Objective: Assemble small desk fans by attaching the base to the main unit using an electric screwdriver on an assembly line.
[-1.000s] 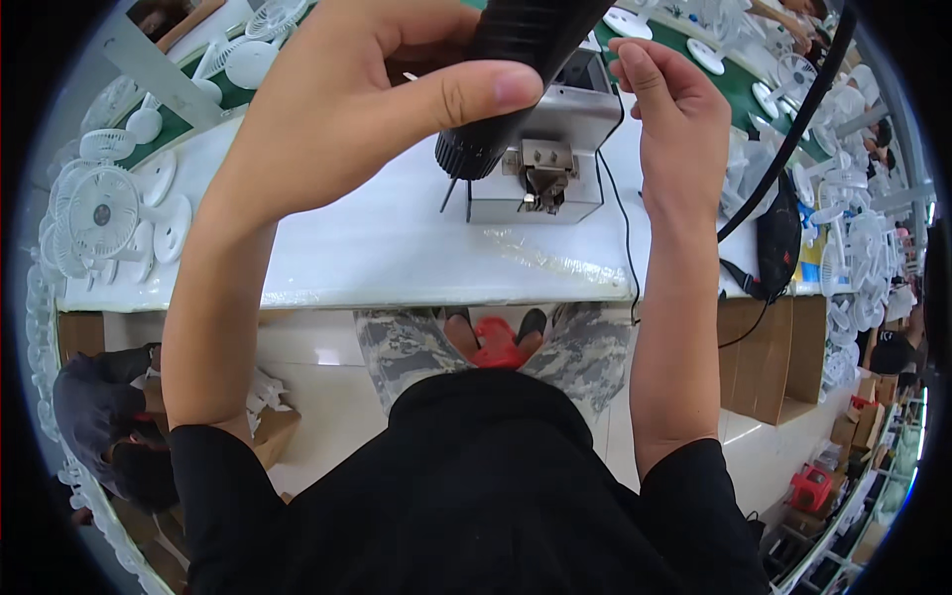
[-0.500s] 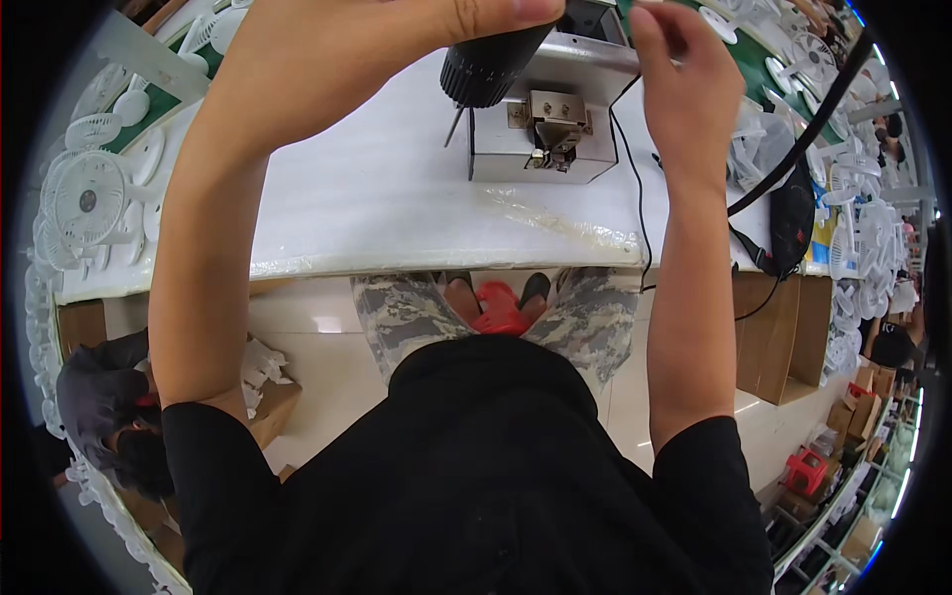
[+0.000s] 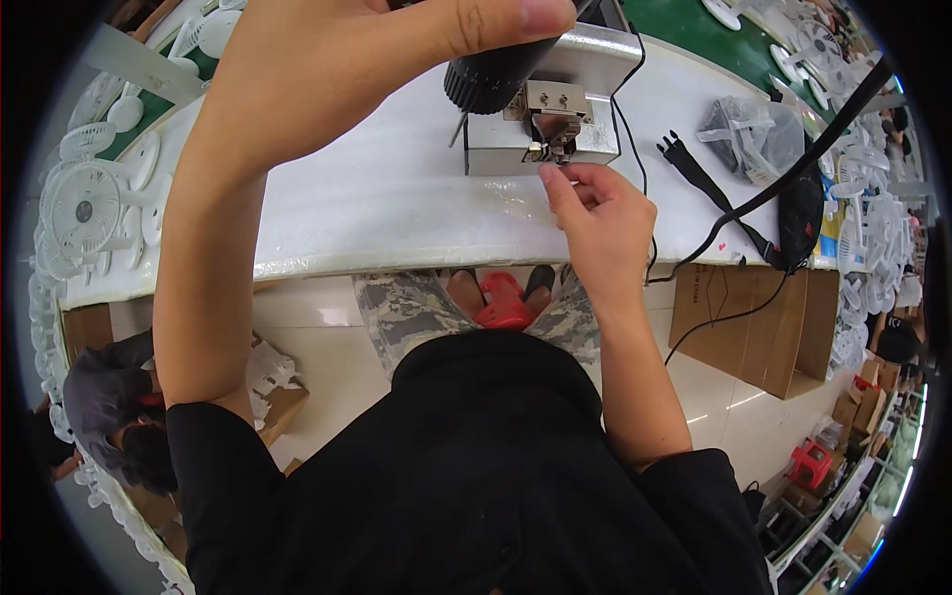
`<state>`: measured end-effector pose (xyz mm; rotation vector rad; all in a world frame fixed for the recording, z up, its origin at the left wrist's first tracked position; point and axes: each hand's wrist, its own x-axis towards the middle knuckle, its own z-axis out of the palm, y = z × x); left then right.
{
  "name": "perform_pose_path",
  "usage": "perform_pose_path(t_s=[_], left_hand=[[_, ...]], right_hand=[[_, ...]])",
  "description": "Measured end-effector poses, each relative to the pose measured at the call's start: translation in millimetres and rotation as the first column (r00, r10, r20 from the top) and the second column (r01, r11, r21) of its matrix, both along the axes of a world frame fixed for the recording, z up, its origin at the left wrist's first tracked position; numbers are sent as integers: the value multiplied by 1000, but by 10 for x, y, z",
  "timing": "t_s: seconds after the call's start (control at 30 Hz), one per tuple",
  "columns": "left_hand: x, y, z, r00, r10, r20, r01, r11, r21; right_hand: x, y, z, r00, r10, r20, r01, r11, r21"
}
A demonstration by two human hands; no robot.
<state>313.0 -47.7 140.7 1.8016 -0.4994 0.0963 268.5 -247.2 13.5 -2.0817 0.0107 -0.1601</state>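
Note:
My left hand (image 3: 327, 69) is wrapped round a black power screwdriver (image 3: 491, 79) at the top of the view. Its thin bit points down, just left of a silver metal box (image 3: 486, 154) that looks like a screw feeder. A small bracket mechanism (image 3: 555, 114) is fixed on the box's front. My right hand (image 3: 603, 223) is at the foot of that mechanism, thumb and forefinger pinched together; whatever lies between the fingertips is too small to make out.
White fans (image 3: 84, 208) crowd the left. To the right lie a clear bag of parts (image 3: 764, 134), a black strap with a buckle (image 3: 704, 183) and a thick black cable (image 3: 793, 159). A cardboard box (image 3: 744, 327) stands below the table; a person (image 3: 114, 416) crouches at lower left.
My right hand has come down and left, from beside the metal box's top to the front of its mechanism. The left hand and screwdriver have barely moved.

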Motion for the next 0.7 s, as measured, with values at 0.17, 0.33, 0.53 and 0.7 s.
perform_pose_path(t_s=[0.17,0.33,0.53,0.7], left_hand=[[-17,8,-45,998,33,53,-32,999,-35],[3,-16,-58,999,28,27,-26,997,-76],[62,28,-96,1000,-19,4,20,997,-80],[58,17,-66,998,-38,55,38,999,1]], right_hand=[[16,105,28,981,-29,-190,102,918,383],[21,120,40,953,7,-302,174,805,567],[39,106,-43,975,-5,-224,121,854,507],[73,15,-146,989,38,-141,23,914,406]])
